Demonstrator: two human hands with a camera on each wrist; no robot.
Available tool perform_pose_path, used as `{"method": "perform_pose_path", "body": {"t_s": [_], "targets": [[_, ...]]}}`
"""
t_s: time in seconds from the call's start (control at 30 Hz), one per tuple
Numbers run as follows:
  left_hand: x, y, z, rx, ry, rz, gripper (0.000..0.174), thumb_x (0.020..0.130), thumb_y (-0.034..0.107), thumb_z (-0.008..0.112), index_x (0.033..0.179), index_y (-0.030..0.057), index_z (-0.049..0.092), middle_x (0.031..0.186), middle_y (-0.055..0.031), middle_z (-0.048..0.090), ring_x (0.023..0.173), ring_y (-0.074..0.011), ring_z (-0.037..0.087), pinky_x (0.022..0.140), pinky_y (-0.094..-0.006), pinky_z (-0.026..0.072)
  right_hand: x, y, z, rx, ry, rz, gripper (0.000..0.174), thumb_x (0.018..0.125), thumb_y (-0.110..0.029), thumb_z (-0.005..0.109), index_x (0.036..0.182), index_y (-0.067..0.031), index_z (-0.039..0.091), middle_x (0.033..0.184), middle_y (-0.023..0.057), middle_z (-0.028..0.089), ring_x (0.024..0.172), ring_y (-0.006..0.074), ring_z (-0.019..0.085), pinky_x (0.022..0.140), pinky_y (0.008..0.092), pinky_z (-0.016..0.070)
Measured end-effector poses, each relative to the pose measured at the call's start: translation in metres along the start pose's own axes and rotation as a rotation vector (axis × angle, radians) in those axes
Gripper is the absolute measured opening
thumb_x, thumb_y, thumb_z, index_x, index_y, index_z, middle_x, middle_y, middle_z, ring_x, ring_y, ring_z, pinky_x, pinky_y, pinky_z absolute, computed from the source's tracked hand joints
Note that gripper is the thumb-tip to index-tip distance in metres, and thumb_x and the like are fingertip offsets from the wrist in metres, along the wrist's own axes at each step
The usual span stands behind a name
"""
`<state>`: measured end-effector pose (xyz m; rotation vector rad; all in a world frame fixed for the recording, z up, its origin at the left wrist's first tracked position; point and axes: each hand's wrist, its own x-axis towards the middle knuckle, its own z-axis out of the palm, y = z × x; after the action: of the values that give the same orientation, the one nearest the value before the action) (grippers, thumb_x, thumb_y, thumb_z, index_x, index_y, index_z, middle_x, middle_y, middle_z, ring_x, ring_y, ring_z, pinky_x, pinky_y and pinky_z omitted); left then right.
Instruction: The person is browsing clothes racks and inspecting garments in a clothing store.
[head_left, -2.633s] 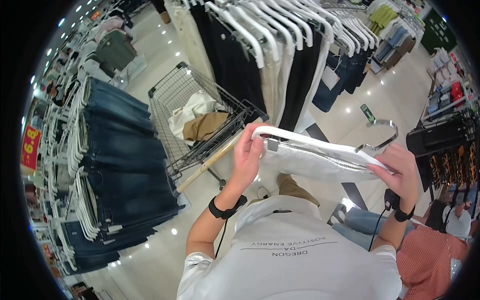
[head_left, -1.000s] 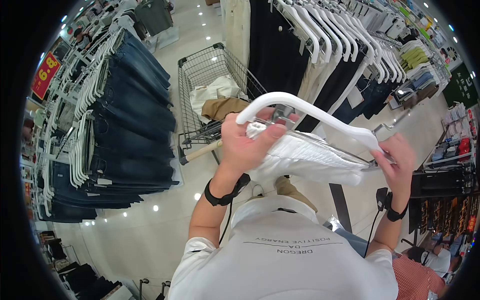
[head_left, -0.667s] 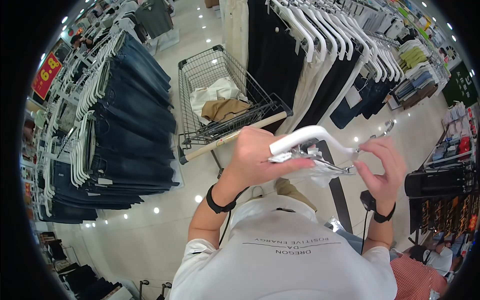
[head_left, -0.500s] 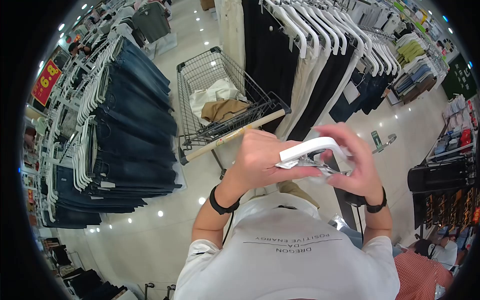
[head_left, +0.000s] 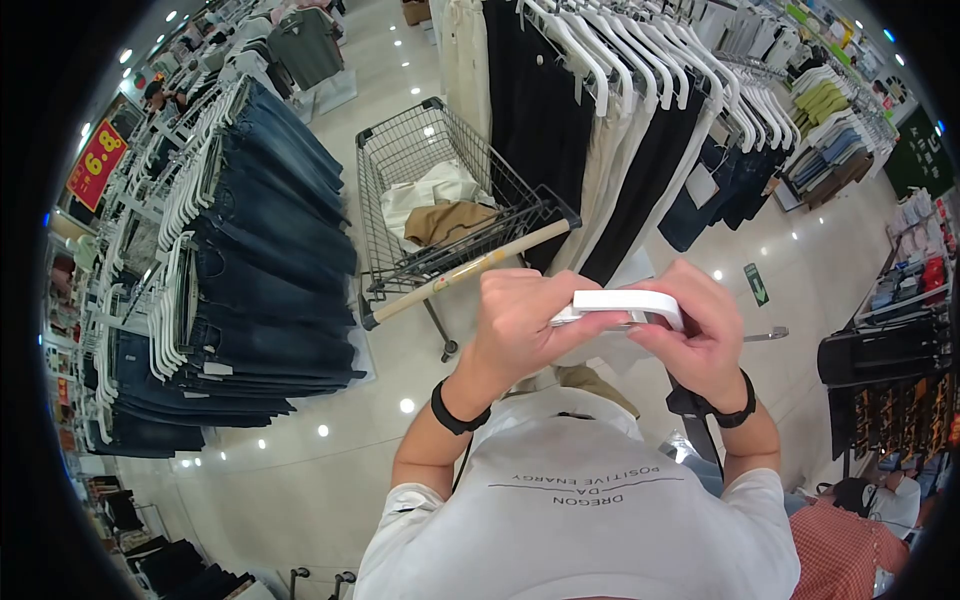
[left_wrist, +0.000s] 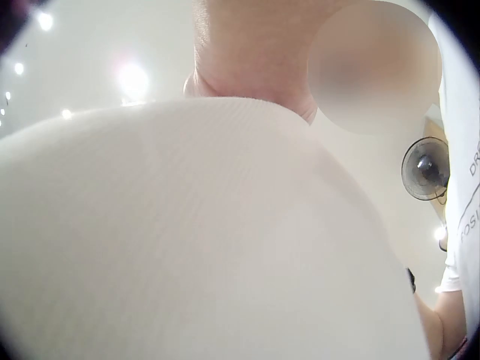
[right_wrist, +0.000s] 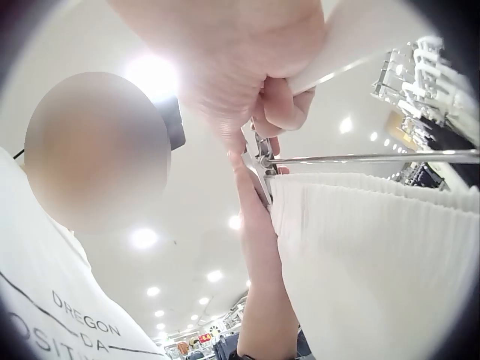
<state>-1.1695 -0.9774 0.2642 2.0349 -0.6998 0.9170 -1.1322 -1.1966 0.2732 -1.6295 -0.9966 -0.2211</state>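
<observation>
In the head view a white hanger [head_left: 625,299] is seen nearly end-on, held between both hands. The left hand [head_left: 522,318] grips its near end from the left, thumb along the clip side. From the right, the right hand [head_left: 695,322] curls round the same end, the two thumbs close together. The right wrist view shows the right hand [right_wrist: 232,67] at a metal clip [right_wrist: 262,150] on a thin metal bar [right_wrist: 375,158]; white cloth [right_wrist: 367,255] with a gathered waistband hangs beneath. White cloth [left_wrist: 187,225] fills much of the left wrist view, below the left hand [left_wrist: 259,49].
A cart [head_left: 425,170] holding white and tan clothes stands ahead, its handle [head_left: 470,268] near the left hand. Dark jeans [head_left: 270,240] hang at left, and trousers [head_left: 545,130] on white hangers ahead. A person in a red checked garment [head_left: 845,535] is at lower right.
The right hand has moved left from the hanger's hook side to the end beside the left hand and closed round it. The hanger has turned from lying crosswise to nearly end-on.
</observation>
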Motion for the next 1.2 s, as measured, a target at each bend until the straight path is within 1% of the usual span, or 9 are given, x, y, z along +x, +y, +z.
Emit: {"method": "perform_pose_path", "body": {"t_s": [0.07, 0.2, 0.3, 0.6, 0.87, 0.97, 1.03, 1.13, 1.2], "targets": [[0.000, 0.002, -0.005, 0.007, -0.076, -0.060, 0.027, 0.086, 0.024, 0.082, 0.089, -0.0022, 0.078, 0.069, -0.0093, 0.072, 0.052, -0.0197, 0.066, 0.051, -0.0271, 0.0488, -0.004, 0.001, -0.006, -0.026, 0.044, -0.012, 0.030, 0.079, -0.007, 0.086, 0.106, 0.0025, 0.075, 0.080, 0.0055, 0.064, 0.065, 0.0137, 0.054, 0.056, 0.0274, 0.0373], [0.003, 0.002, -0.008, -0.004, -0.010, -0.080, 0.041, 0.077, 0.023, 0.089, 0.110, 0.0015, 0.078, 0.084, -0.0090, 0.077, 0.045, -0.0147, 0.054, 0.046, -0.0255, 0.0415, -0.005, 0.000, -0.017, -0.102, 0.142, -0.086, 0.032, 0.078, -0.003, 0.086, 0.107, 0.0053, 0.075, 0.080, 0.0060, 0.065, 0.065, 0.0129, 0.054, 0.055, 0.0270, 0.0367], [0.005, 0.010, -0.009, -0.048, -0.050, -0.077, 0.063, 0.077, 0.021, 0.089, 0.129, -0.0068, 0.067, 0.135, -0.0161, 0.068, 0.047, -0.0133, 0.054, 0.047, -0.0251, 0.0438, -0.002, -0.006, -0.010, -0.096, 0.163, -0.024, 0.035, 0.077, -0.004, 0.088, 0.108, 0.0057, 0.075, 0.080, 0.0062, 0.064, 0.064, 0.0126, 0.053, 0.054, 0.0262, 0.0359], [0.006, 0.014, -0.001, -0.071, 0.007, -0.062, 0.034, 0.081, 0.009, 0.086, 0.111, -0.0009, 0.075, 0.088, -0.0086, 0.079, 0.056, -0.0151, 0.067, 0.050, -0.0246, 0.0483, -0.001, -0.007, -0.003, 0.007, -0.017, 0.068, 0.040, 0.075, -0.012, 0.092, 0.110, -0.0011, 0.076, 0.076, -0.0007, 0.057, 0.061, 0.0066, 0.046, 0.052, 0.0250, 0.0311], [0.007, 0.022, -0.020, -0.070, -0.012, -0.045, 0.026, 0.078, 0.007, 0.086, 0.102, 0.0005, 0.077, 0.083, -0.0076, 0.078, 0.051, -0.0146, 0.062, 0.048, -0.0233, 0.0443, -0.015, 0.007, 0.009, 0.024, 0.092, -0.042, 0.060, 0.074, -0.011, 0.092, 0.128, 0.0007, 0.069, 0.087, 0.0050, 0.063, 0.066, 0.0146, 0.056, 0.061, 0.0265, 0.0466], [0.009, 0.027, -0.035, 0.014, -0.044, -0.069, 0.025, 0.076, 0.009, 0.087, 0.098, -0.0003, 0.078, 0.082, -0.0075, 0.077, 0.050, -0.0158, 0.062, 0.047, -0.0244, 0.0441, -0.038, 0.013, 0.009, -0.070, 0.256, -0.116, 0.043, 0.077, -0.003, 0.086, 0.116, 0.0023, 0.070, 0.087, 0.0079, 0.064, 0.068, 0.0203, 0.060, 0.063, 0.0304, 0.0503], [0.009, 0.028, -0.039, -0.017, 0.067, -0.035, 0.026, 0.077, 0.012, 0.086, 0.096, -0.0036, 0.077, 0.080, -0.0105, 0.077, 0.052, -0.0161, 0.064, 0.049, -0.0241, 0.0472, -0.071, 0.035, 0.012, -0.223, 0.345, -0.350, 0.019, 0.095, -0.016, 0.071, 0.096, 0.0016, 0.064, 0.085, 0.0089, 0.061, 0.069, 0.0223, 0.060, 0.063, 0.0332, 0.0486], [0.006, 0.028, -0.042, -0.106, 0.224, -0.080, 0.026, 0.080, 0.013, 0.084, 0.095, -0.0072, 0.076, 0.079, -0.0152, 0.076, 0.055, -0.0170, 0.067, 0.053, -0.0242, 0.0515, -0.108, 0.055, 0.010, -0.363, 0.138, -0.318, 0.021, 0.081, -0.007, 0.076, 0.082, -0.0039, 0.056, 0.082, 0.0089, 0.062, 0.065, 0.0243, 0.057, 0.057, 0.0330, 0.0481], [0.007, 0.026, -0.052, -0.053, 0.196, -0.035, 0.027, 0.084, 0.014, 0.082, 0.095, -0.0089, 0.074, 0.081, -0.0192, 0.076, 0.058, -0.0184, 0.070, 0.056, -0.0248, 0.0545, -0.135, 0.085, 0.020, -0.386, 0.232, -0.202, 0.023, 0.082, -0.012, 0.077, 0.087, -0.0026, 0.057, 0.082, 0.0094, 0.062, 0.067, 0.0258, 0.058, 0.061, 0.0338, 0.0490]]}}
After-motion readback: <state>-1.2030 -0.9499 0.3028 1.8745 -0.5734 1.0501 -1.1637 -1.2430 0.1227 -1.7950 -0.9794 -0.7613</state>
